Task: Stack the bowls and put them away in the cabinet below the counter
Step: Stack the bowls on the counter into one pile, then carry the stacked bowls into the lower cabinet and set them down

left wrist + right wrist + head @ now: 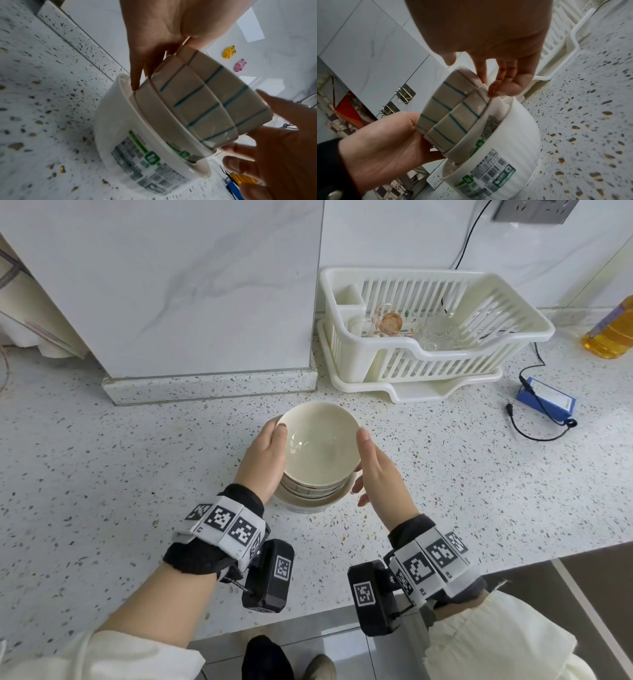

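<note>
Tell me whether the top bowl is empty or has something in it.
Empty. In the head view the top bowl shows only its bare glazed inside with a glint of light; it sits upright on the stack.

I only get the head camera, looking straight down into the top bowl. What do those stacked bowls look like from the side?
Observer: The upper striped bowls have thin teal lines running down their beige outer walls.
Visitor: And the big one at the bottom?
Observer: The white bowl has a printed label on its side, with a barcode and green marks.
Visitor: Is the right hand really touching the stack?
Observer: The right hand has its fingers nearly straight, and its fingertips lie against the rims on the stack's far side.
</note>
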`<action>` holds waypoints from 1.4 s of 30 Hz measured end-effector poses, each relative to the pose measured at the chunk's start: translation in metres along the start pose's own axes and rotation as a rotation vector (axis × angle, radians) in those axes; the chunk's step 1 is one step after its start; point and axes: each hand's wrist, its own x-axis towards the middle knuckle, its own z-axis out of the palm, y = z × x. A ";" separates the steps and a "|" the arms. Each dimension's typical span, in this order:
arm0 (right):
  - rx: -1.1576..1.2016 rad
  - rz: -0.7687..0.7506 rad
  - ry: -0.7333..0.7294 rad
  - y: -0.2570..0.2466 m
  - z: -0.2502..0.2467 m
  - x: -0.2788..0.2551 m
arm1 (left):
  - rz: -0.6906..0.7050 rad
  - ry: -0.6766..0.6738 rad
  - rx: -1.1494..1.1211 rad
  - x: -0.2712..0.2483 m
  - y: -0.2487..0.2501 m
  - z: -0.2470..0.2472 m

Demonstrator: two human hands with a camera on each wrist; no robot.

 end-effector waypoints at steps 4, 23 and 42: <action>-0.049 -0.023 -0.013 0.001 0.004 -0.001 | -0.016 -0.039 0.043 0.004 -0.006 -0.002; 0.260 0.279 -0.279 0.009 0.007 0.006 | -0.283 -0.499 0.029 0.019 -0.021 -0.028; 0.308 0.339 0.121 0.019 -0.014 -0.064 | -0.170 -0.646 0.114 -0.007 -0.015 0.017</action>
